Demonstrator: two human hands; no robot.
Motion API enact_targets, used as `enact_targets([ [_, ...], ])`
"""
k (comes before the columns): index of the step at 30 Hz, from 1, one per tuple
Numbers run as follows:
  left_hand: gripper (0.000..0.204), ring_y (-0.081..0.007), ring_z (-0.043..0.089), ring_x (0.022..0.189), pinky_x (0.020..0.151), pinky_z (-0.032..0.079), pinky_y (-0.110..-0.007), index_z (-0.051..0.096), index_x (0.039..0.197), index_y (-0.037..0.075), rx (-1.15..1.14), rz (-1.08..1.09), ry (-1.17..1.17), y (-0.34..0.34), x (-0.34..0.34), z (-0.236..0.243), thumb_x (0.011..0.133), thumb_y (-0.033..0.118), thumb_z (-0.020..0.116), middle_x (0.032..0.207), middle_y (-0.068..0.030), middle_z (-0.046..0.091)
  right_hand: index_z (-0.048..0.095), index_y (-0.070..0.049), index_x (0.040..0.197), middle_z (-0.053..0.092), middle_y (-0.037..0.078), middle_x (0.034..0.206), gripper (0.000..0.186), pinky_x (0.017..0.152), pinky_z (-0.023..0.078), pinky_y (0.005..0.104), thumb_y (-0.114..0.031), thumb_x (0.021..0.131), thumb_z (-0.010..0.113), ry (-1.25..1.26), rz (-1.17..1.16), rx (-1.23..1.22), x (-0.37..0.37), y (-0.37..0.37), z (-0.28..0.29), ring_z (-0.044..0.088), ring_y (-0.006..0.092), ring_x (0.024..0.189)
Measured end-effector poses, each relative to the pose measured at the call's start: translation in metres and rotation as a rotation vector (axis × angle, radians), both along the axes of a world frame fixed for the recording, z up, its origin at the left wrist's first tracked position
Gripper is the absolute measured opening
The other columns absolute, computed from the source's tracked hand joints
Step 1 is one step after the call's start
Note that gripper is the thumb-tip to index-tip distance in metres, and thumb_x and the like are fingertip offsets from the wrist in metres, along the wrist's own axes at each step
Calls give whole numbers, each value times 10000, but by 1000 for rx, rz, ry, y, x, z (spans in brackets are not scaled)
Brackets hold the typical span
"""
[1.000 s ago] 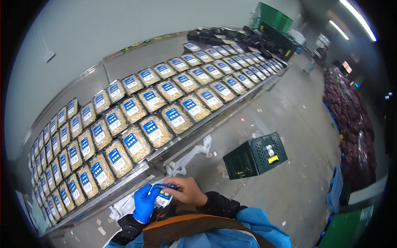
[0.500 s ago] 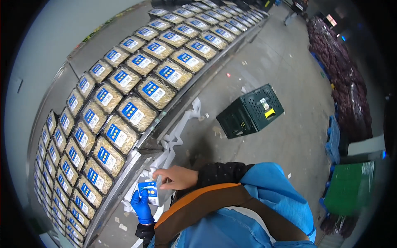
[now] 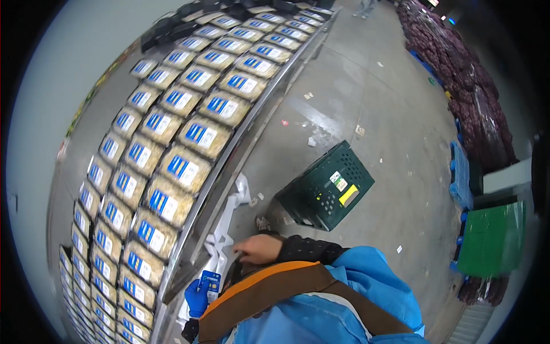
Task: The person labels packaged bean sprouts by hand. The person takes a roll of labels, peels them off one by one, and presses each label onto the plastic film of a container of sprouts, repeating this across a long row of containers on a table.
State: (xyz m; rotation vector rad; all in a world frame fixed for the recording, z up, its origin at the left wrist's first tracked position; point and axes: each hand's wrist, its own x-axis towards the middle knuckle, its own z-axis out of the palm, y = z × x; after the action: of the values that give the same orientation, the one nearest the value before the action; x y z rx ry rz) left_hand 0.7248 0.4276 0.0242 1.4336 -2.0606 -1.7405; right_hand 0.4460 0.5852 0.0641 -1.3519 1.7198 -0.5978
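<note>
Left hand [image 3: 196, 296], blue-gloved, pinched on small blue card [image 3: 211, 282] at its lower edge, near shelf [image 3: 189, 241] rim; card likely light, thin, bendable, best gripped by edges; right hand [image 3: 259, 249] bare, fingers loosely curled, holding nothing, close above card.

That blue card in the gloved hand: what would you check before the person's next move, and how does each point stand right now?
1. Blue card held in the gloved left hand: ok.
2. Right hand free: cannot tell, its fingers are hidden behind the jacket.
3. Labelled packs lying in tidy rows on the shelf: ok.
4. Floor by the feet free of obstacles: not ok, a green crate stands close by and scraps lie about.
5. White plastic hanging off the shelf edge: not ok, loose.
</note>
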Motion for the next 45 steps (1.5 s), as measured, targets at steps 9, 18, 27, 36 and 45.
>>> enact_targets([
  [9, 106, -55, 551, 661, 582, 442, -220, 649, 829, 13, 135, -249, 34, -38, -232, 57, 819, 116, 670, 726, 5, 621, 604, -116, 1028, 646, 135, 928, 261, 717, 503, 417, -246, 801, 597, 324, -624, 441, -167, 150, -87, 618, 329, 866],
  [18, 235, -77, 541, 620, 547, 436, -262, 653, 807, -13, 87, -354, 226, -58, -461, 31, 816, 220, 683, 670, -26, 622, 514, -116, 1237, 598, 159, 1136, 360, 879, 468, 409, -233, 908, 426, 45, -480, 491, -299, 124, -113, 572, 328, 1045],
  [27, 288, -83, 565, 637, 566, 456, -259, 673, 904, -26, 279, -459, 310, -66, -609, -26, 795, 237, 711, 748, -51, 670, 467, -46, 1295, 563, 140, 1224, 387, 984, 403, 319, -218, 949, 471, -171, -765, 535, -429, 94, -26, 520, 276, 1150],
  [36, 282, -58, 511, 581, 516, 407, -236, 679, 901, -16, 281, -464, 144, -67, -737, -31, 793, 242, 718, 695, -16, 645, 584, -113, 1183, 613, 110, 1138, 324, 861, 450, 315, -288, 916, 528, -169, -771, 548, -561, 116, -79, 579, 258, 1020],
  [45, 260, -106, 607, 668, 601, 483, -270, 675, 893, -15, 32, -442, 242, 16, -935, -18, 800, 228, 690, 733, -83, 668, 568, -103, 1170, 648, 135, 1002, 373, 811, 478, 358, -299, 855, 596, 57, -623, 305, -811, 165, -93, 616, 277, 915],
])
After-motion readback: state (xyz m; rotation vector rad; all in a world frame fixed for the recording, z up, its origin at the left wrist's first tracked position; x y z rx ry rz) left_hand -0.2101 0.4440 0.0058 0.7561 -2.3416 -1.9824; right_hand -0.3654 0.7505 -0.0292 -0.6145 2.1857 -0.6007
